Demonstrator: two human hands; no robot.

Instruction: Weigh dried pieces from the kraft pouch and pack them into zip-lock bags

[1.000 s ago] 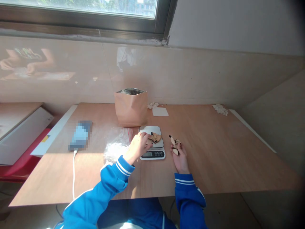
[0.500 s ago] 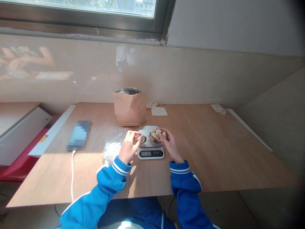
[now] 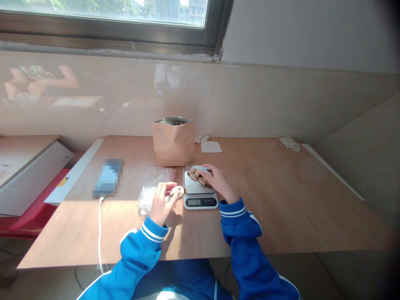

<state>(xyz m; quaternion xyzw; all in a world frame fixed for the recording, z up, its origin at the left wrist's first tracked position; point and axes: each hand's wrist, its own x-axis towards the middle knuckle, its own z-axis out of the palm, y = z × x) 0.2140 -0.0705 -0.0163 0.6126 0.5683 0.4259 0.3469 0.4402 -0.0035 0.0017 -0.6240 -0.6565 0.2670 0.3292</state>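
Note:
My left hand [image 3: 162, 202] is closed on a pale, dark-edged slice [image 3: 177, 192] that looks like dried mushroom, just left of the kitchen scale [image 3: 200, 202]. Several more dried mushroom slices [image 3: 198, 175] lie on the scale's metal plate. Over their right side my right hand [image 3: 220, 182] is closed, its fingers curled round some of them and partly hiding them. The scale's display is lit, its digits too small to read surely. Beside my left hand is a clear plastic bag [image 3: 149, 195] with a red strip.
A brown stand-up pouch [image 3: 173, 143], open at the top, stands behind the scale. White paper [image 3: 211, 146] and crumpled tissue [image 3: 290, 144] lie farther back. At the left a blurred phone-like device [image 3: 108, 177] trails a white cable [image 3: 100, 237] over the table's front edge.
My left hand has moved off the scale plate toward me and left, carrying a slice. My right hand stays at the slices, which now lie lower and more spread on the plate.

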